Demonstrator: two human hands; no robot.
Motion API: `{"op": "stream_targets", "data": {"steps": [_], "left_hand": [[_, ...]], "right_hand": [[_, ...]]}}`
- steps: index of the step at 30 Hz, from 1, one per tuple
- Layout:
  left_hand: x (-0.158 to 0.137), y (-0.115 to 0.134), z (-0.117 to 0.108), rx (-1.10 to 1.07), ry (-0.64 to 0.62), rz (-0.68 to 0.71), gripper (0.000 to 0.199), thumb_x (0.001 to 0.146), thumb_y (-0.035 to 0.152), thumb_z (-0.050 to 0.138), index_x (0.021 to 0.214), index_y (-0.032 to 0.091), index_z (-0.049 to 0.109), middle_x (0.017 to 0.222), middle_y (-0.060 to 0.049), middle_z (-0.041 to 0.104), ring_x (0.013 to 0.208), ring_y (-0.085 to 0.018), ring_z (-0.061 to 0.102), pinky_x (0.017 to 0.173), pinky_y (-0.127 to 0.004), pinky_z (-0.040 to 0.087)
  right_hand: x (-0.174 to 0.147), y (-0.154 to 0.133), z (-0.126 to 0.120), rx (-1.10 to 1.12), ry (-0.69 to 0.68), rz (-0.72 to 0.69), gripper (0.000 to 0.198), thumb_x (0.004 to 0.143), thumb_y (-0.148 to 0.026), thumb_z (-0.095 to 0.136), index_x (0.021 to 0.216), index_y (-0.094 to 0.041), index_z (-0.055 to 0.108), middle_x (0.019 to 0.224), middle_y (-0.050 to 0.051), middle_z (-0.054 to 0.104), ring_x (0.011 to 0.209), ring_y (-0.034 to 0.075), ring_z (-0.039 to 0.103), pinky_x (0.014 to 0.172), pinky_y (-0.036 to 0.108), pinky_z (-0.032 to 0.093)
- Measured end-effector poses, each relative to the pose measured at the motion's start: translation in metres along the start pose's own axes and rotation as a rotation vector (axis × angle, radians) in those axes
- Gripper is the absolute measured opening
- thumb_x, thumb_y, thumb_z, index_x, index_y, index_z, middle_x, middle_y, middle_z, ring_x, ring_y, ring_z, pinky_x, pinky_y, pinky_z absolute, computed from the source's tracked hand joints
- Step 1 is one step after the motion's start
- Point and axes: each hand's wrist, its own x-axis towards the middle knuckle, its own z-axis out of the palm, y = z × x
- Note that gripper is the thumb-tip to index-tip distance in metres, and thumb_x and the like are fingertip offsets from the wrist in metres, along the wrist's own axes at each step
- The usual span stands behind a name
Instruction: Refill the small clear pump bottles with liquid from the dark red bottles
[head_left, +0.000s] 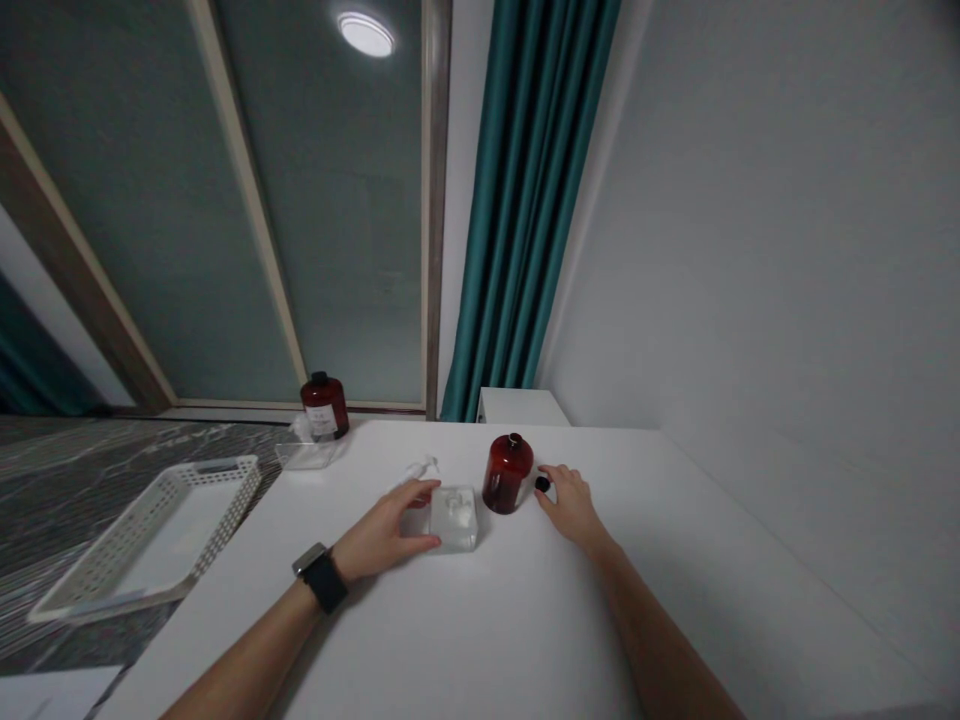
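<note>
An uncapped dark red-brown bottle (504, 478) stands upright on the white table, between my two hands. Just right of it, the thumb and fingers of my right hand (571, 505) close around a small black cap (542, 484). My left hand (390, 530) reaches in from the left with thumb and fingers spread; their tips are at the left edge of a clear box (454, 520) holding something whitish. Whether those tips press on the box cannot be made out. Behind the left hand lies a crumpled piece of clear plastic (424, 467).
At the table's far left stands another dark red-brown bottle (325, 405), black-capped and labelled, beside a clear tray (304, 456). A white perforated basket (217, 520) is left of the table. A wall (787, 350) borders the right side; a teal curtain (529, 200) hangs behind.
</note>
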Motion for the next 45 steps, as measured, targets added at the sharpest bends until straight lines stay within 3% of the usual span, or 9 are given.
{"op": "stream_targets", "data": {"steps": [7, 14, 27, 31, 35, 41, 45], "left_hand": [[0.0, 0.001, -0.001, -0.003, -0.005, -0.004, 0.065, 0.075, 0.03, 0.075, 0.134, 0.019, 0.05, 0.132, -0.014, 0.059, 0.114, -0.03, 0.062, 0.102, -0.047, 0.049], [0.0, -0.002, 0.001, -0.039, -0.002, 0.015, 0.064, 0.076, 0.029, 0.074, 0.134, 0.022, 0.049, 0.134, -0.012, 0.058, 0.114, -0.029, 0.062, 0.103, -0.049, 0.049], [0.0, 0.002, 0.001, -0.062, -0.001, 0.011, 0.063, 0.075, 0.028, 0.074, 0.133, 0.021, 0.051, 0.134, -0.013, 0.058, 0.116, -0.03, 0.06, 0.104, -0.049, 0.049], [0.0, 0.002, 0.0, -0.069, -0.003, 0.005, 0.063, 0.074, 0.03, 0.075, 0.132, 0.02, 0.051, 0.134, -0.013, 0.058, 0.117, -0.03, 0.06, 0.104, -0.049, 0.049], [-0.001, 0.004, -0.002, -0.066, -0.003, 0.038, 0.066, 0.076, 0.029, 0.073, 0.136, 0.021, 0.048, 0.137, -0.013, 0.056, 0.119, -0.031, 0.058, 0.106, -0.049, 0.046], [0.007, 0.025, -0.005, -0.055, 0.119, 0.093, 0.04, 0.091, 0.029, 0.056, 0.129, 0.02, 0.052, 0.128, -0.012, 0.059, 0.119, -0.028, 0.057, 0.103, -0.047, 0.046], [0.024, 0.043, -0.003, 0.069, 0.131, 0.107, 0.036, 0.091, 0.032, 0.057, 0.125, 0.02, 0.054, 0.125, -0.011, 0.06, 0.117, -0.028, 0.056, 0.103, -0.047, 0.045]], "right_hand": [[0.0, -0.003, -0.004, 0.024, -0.019, -0.013, 0.026, 0.084, -0.019, 0.057, 0.108, -0.024, 0.067, 0.105, 0.01, 0.067, 0.099, 0.031, 0.056, 0.082, 0.041, 0.041], [0.001, -0.015, -0.009, 0.24, 0.015, -0.023, 0.022, 0.08, -0.017, 0.058, 0.098, -0.024, 0.069, 0.097, 0.008, 0.068, 0.094, 0.029, 0.058, 0.085, 0.042, 0.043], [0.003, -0.043, -0.027, 0.874, 0.181, 0.124, 0.04, 0.095, -0.05, 0.042, 0.114, -0.02, 0.06, 0.099, 0.009, 0.071, 0.081, 0.022, 0.067, 0.073, 0.038, 0.055], [0.003, -0.045, -0.03, 0.888, 0.212, 0.111, 0.039, 0.094, -0.05, 0.045, 0.111, -0.021, 0.063, 0.094, 0.009, 0.071, 0.08, 0.023, 0.065, 0.073, 0.039, 0.054], [0.002, -0.051, -0.028, 0.807, 0.278, 0.076, 0.026, 0.085, -0.043, 0.061, 0.099, -0.022, 0.069, 0.1, 0.009, 0.067, 0.095, 0.026, 0.06, 0.086, 0.042, 0.049], [0.0, -0.057, -0.018, 0.782, 0.355, 0.093, 0.023, 0.088, -0.037, 0.056, 0.104, -0.021, 0.062, 0.105, 0.009, 0.062, 0.098, 0.025, 0.059, 0.089, 0.043, 0.05], [0.001, -0.053, -0.015, 0.812, 0.367, 0.11, 0.025, 0.091, -0.037, 0.052, 0.109, -0.022, 0.059, 0.111, 0.01, 0.063, 0.105, 0.025, 0.06, 0.095, 0.045, 0.049]]}}
